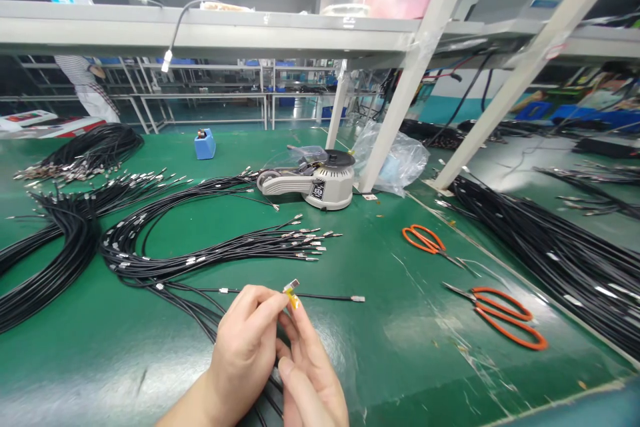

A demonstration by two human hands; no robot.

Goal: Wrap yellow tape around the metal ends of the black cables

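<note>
Close together above the front of the green bench, my left hand (245, 347) and my right hand (313, 367) are both closed on one black cable. Its silver metal connector (291, 285) points up beyond my fingertips. A small piece of yellow tape (294, 301) sits just below that connector, at my right index fingertip. My fingers hide most of the held cable. Behind them, another black cable (325, 296) lies flat with its metal end to the right. A curved bundle of black cables (200, 260) with silver ends and white labels lies further left.
A grey tape dispenser (327, 183) stands mid-bench, a small blue holder (205, 145) behind it to the left. Orange-handled scissors (510, 317) and a second pair of scissors (425, 239) lie at right. More cables (545, 253) line the right side. White posts (420, 67) support a shelf.
</note>
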